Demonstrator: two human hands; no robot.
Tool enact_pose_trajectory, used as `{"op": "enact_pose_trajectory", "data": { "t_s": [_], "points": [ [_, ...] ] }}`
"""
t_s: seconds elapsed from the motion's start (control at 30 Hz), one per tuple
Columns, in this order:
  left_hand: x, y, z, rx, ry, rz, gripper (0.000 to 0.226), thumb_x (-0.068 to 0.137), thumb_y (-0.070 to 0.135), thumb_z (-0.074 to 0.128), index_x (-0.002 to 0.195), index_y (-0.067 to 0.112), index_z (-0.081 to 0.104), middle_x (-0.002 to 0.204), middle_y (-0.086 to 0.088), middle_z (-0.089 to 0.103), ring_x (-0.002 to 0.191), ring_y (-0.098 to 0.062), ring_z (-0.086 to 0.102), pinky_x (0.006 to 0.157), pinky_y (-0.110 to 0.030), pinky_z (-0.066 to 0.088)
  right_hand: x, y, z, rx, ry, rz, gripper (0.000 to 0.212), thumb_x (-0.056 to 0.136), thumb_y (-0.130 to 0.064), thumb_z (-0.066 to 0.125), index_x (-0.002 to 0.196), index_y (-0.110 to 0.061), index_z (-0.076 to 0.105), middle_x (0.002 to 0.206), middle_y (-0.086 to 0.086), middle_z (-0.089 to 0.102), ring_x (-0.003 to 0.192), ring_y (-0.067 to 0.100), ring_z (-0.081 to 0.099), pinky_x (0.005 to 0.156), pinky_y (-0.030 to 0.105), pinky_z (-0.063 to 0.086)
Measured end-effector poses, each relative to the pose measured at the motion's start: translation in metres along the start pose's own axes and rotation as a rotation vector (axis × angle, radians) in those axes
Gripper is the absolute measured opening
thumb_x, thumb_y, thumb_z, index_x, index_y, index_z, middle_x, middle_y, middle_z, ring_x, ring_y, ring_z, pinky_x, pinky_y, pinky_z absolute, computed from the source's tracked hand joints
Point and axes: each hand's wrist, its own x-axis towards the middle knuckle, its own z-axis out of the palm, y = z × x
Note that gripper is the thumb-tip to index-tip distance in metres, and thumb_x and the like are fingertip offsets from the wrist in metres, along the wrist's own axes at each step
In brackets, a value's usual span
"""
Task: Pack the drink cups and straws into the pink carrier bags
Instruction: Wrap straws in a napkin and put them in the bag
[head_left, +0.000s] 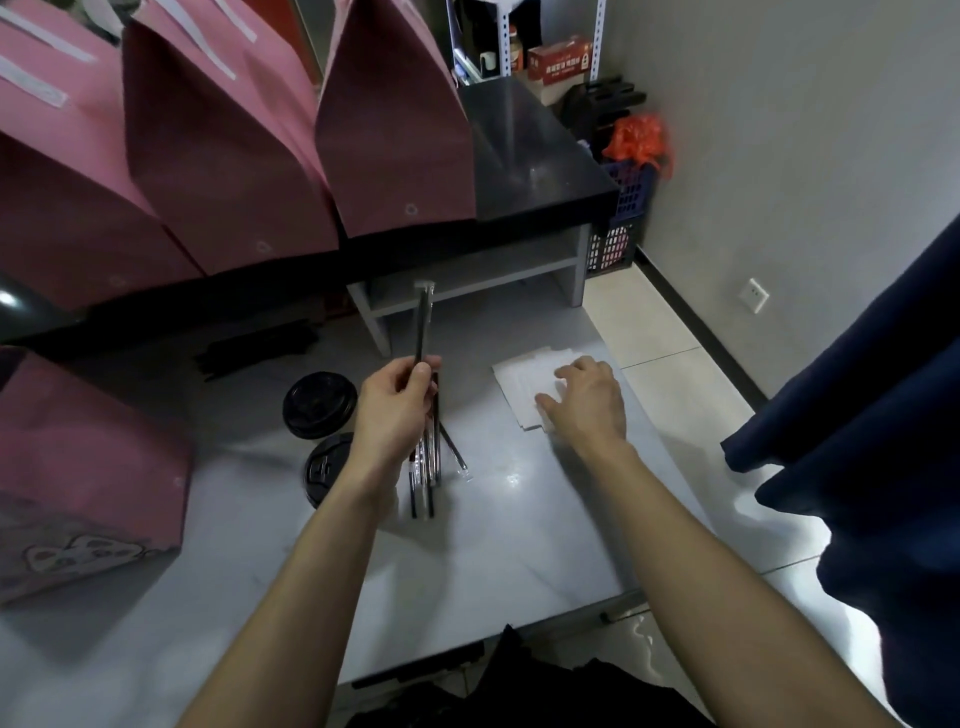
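My left hand (396, 410) grips a wrapped black straw (422, 322) that points up and away over the grey table (467, 561). Several more wrapped straws (431, 467) lie on the table just below that hand. Two cups with black lids (319, 404) (324, 467) stand to the left of my left wrist. My right hand (587, 397) rests with fingers spread on a stack of white napkins (524, 382). One pink carrier bag (83, 467) stands at the near left. Three more pink bags (228, 150) stand on the raised black counter (540, 161) behind.
A bundle of black straws (257, 348) lies in shadow under the counter's edge. A grey shelf unit (467, 280) sits below the counter. A blue crate (623, 228) with an orange bag stands on the floor at right. Dark blue cloth (857, 457) hangs at the right.
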Motion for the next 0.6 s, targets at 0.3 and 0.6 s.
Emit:
{"op": "enact_pose_trajectory", "data": {
  "t_s": [0.3, 0.6],
  "points": [
    [0.003, -0.006, 0.002, 0.079, -0.052, 0.036, 0.027, 0.118, 0.028, 0.044, 0.111, 0.023, 0.069, 0.072, 0.005, 0.064, 0.057, -0.009, 0.050, 0.054, -0.027, 0.041, 0.002, 0.004, 0.001, 0.043, 0.062, -0.023, 0.027, 0.104, -0.029, 0.068, 0.120, -0.013, 0.082, 0.125, 0.005, 0.072, 0.121, 0.026, 0.055, 0.108, 0.039, 0.045],
    [0.010, 0.010, 0.009, 0.080, -0.067, 0.114, 0.027, 0.091, 0.033, 0.089, 0.115, 0.029, 0.078, 0.100, 0.009, 0.078, 0.087, -0.001, 0.071, 0.080, -0.019, 0.054, -0.004, -0.003, -0.039, 0.834, -0.031, -0.062, 0.017, 0.103, -0.031, 0.071, 0.090, -0.025, 0.080, 0.088, -0.014, 0.076, 0.086, 0.004, 0.068, 0.083, 0.024, 0.052]
  ]
}}
